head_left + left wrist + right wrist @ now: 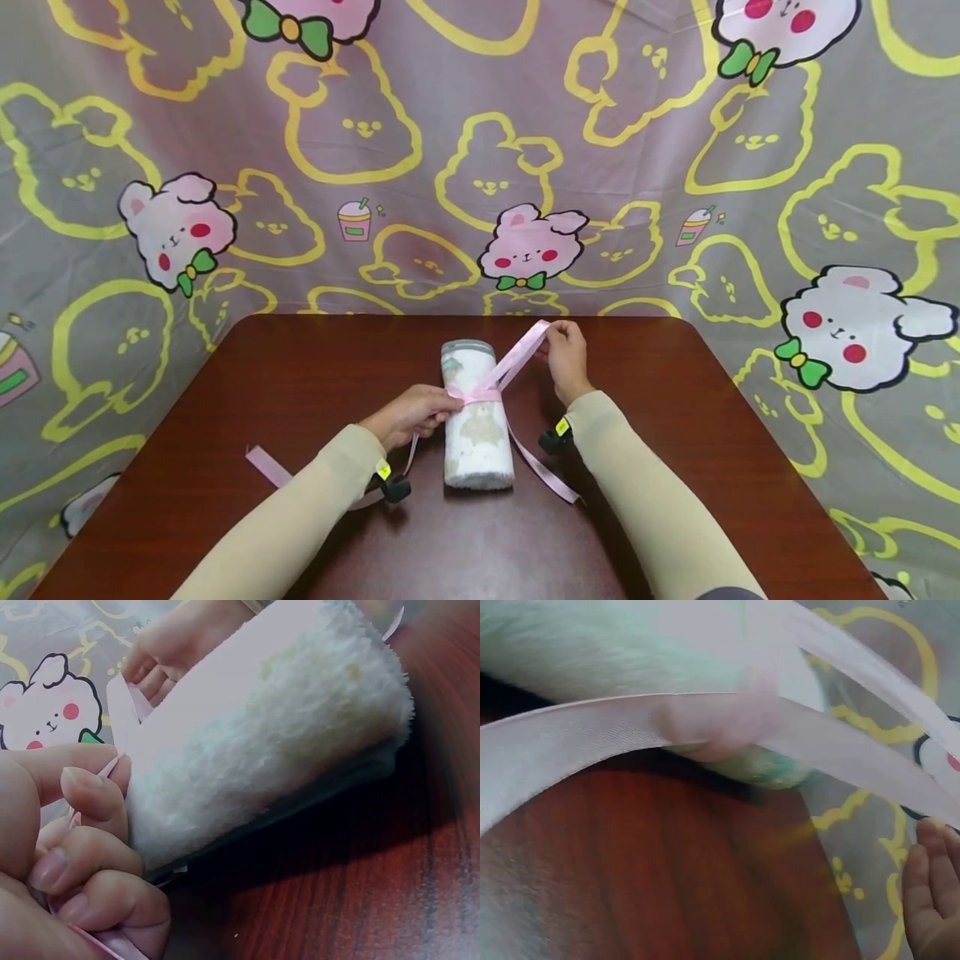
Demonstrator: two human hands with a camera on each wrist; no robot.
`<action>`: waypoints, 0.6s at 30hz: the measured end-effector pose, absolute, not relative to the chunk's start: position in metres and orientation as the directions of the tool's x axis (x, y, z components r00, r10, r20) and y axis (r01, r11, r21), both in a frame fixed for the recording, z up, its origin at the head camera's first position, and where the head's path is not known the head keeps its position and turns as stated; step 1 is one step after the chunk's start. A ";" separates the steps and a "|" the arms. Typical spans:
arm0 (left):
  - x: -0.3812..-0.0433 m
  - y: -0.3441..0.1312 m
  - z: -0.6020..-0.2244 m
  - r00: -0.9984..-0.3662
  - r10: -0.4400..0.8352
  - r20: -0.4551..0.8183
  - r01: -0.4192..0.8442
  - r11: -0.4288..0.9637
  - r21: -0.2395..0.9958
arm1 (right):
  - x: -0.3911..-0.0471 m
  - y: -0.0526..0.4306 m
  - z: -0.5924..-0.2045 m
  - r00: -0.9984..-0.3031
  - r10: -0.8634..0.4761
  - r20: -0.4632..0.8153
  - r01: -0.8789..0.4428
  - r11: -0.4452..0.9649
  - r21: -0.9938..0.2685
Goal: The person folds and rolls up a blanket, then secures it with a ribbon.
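Observation:
A rolled white towel (480, 442) with a grey-green edge and pale printed figures lies on the table, its length running away from me. Round its middle goes a pink ribbon (480, 395). At the roll's left side my left hand (411, 412) pinches the ribbon between thumb and forefinger, the other fingers curled, as the left wrist view shows. Beyond the towel's right side, my right hand (568, 357) holds a raised length of ribbon in its fingertips, drawn up and away from the roll. One ribbon tail (551, 482) trails to the right of the towel.
The dark red-brown wooden table (637, 383) has rounded far corners. Another ribbon end (267, 467) shows at the left, partly hidden by the left forearm. A grey curtain (622, 167) with yellow outlines and rabbit prints hangs behind and beside the table.

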State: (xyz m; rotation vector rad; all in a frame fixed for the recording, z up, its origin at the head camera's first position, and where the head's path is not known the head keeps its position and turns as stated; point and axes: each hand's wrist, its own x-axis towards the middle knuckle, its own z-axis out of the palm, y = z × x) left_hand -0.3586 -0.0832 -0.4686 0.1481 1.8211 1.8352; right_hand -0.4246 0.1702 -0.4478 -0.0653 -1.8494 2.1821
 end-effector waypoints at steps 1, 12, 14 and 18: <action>-0.359 -0.083 -0.469 -0.847 0.445 -0.293 -0.294 0.067 0.953 | -0.425 0.172 -0.446 -0.961 0.236 0.144 -0.182 -0.150 -0.972; -0.361 -0.081 -0.472 -0.841 0.452 -0.298 -0.298 0.071 0.952 | -0.424 0.174 -0.444 -0.999 -0.041 0.020 -0.005 -0.338 -0.941; -0.362 -0.081 -0.472 -0.839 0.454 -0.300 -0.302 0.069 0.951 | -0.424 0.174 -0.446 -0.995 -0.099 0.006 0.033 -0.385 -0.922; -0.363 -0.081 -0.472 -0.835 0.464 -0.297 -0.296 0.076 0.952 | -0.425 0.174 -0.447 -0.991 -0.132 0.011 0.046 -0.424 -0.905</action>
